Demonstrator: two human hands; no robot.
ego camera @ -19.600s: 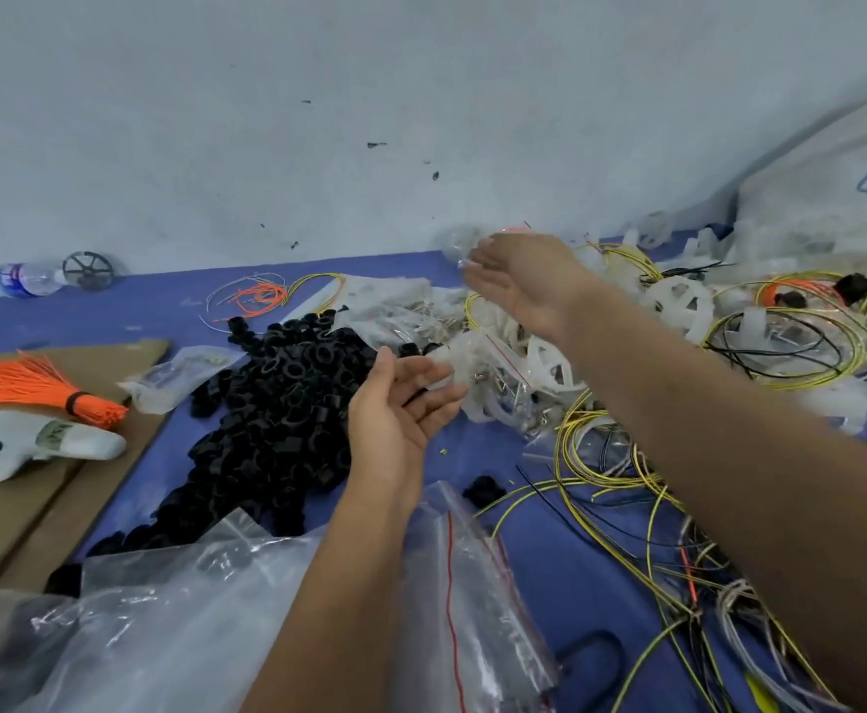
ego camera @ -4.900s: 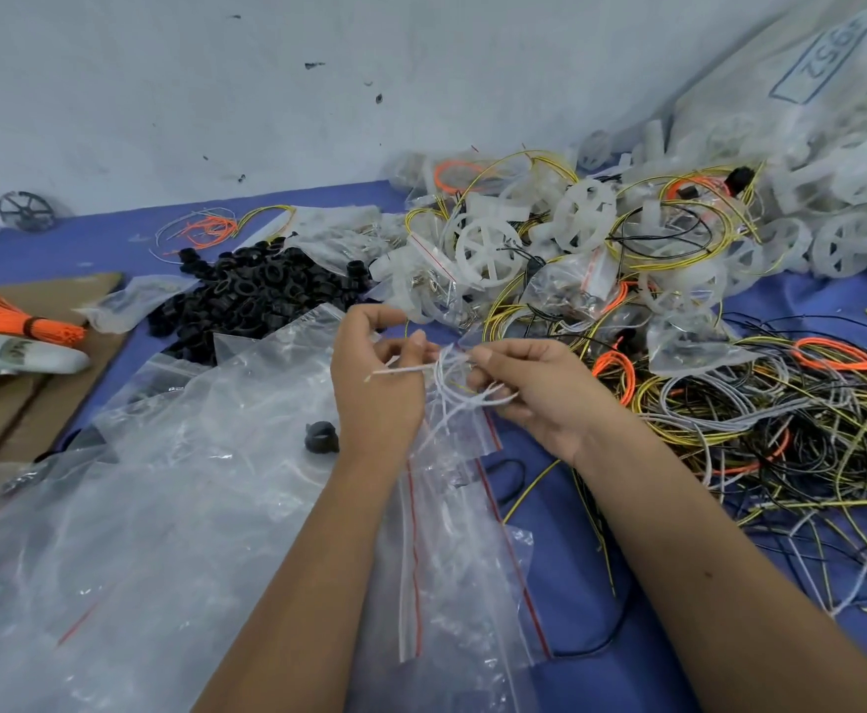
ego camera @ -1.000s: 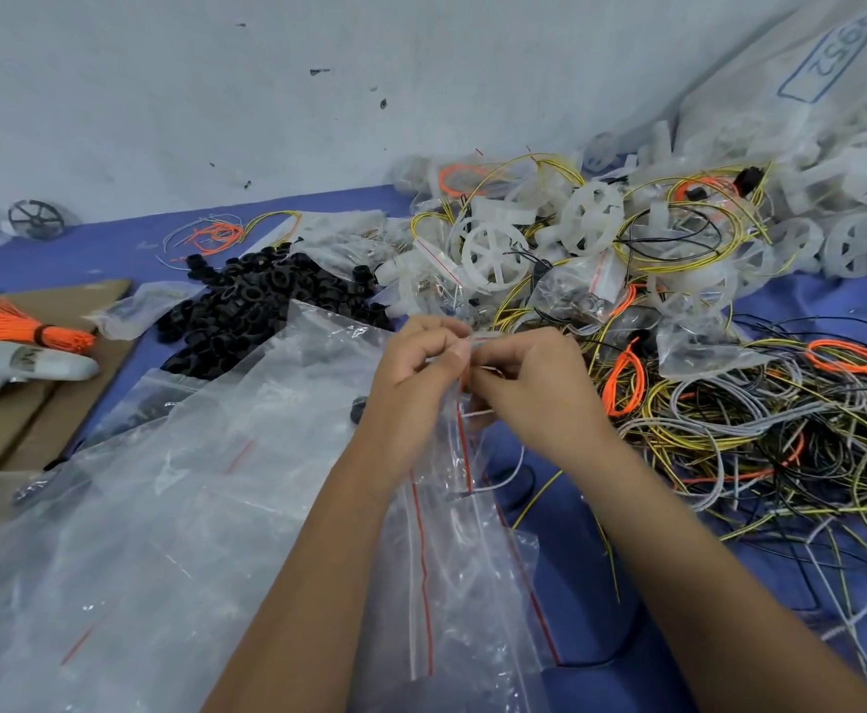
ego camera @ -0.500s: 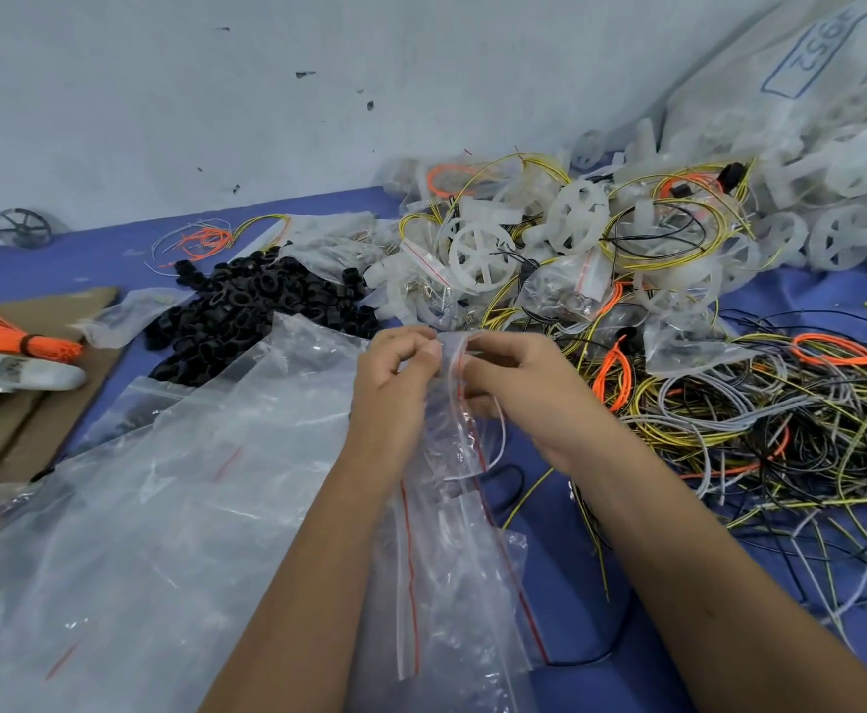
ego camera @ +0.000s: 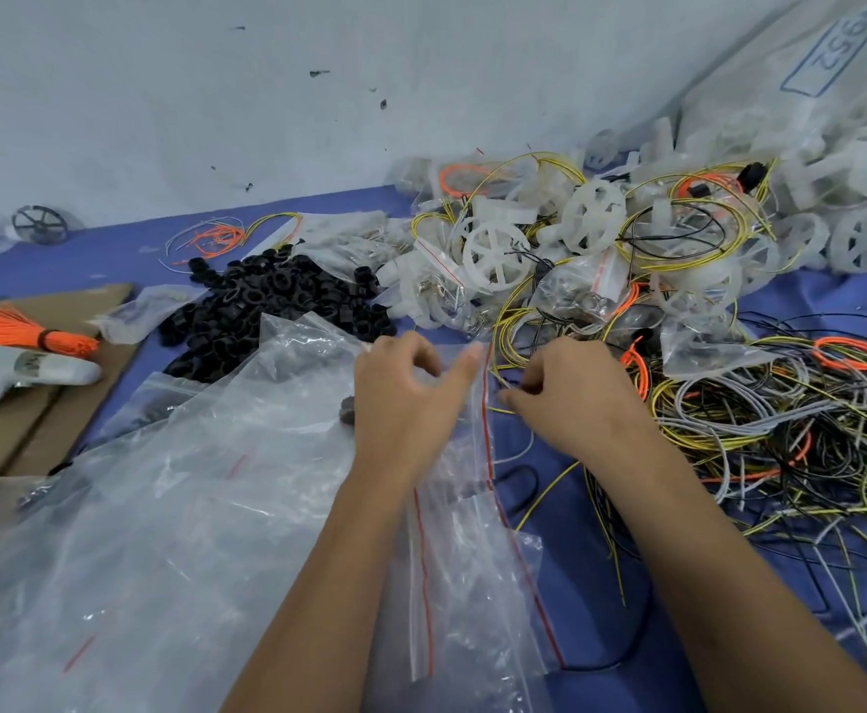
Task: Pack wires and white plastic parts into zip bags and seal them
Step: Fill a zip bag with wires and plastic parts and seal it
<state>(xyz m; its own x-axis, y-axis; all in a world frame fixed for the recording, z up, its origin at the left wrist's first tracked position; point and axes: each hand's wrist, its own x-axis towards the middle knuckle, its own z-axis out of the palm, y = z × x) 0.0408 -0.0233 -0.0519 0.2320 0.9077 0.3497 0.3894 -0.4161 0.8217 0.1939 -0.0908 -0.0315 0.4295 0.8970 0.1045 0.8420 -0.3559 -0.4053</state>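
The small clear zip bag with a red strip lies on the blue worktop between the two hands, partly over a heap of empty bags. The left hand holds its top edge with curled fingers and thumb; the right hand, just beside it, has fingers bent, pinching something thin I cannot make out. Tangled wires lie to the right, white plastic wheels behind, and black rings to the left.
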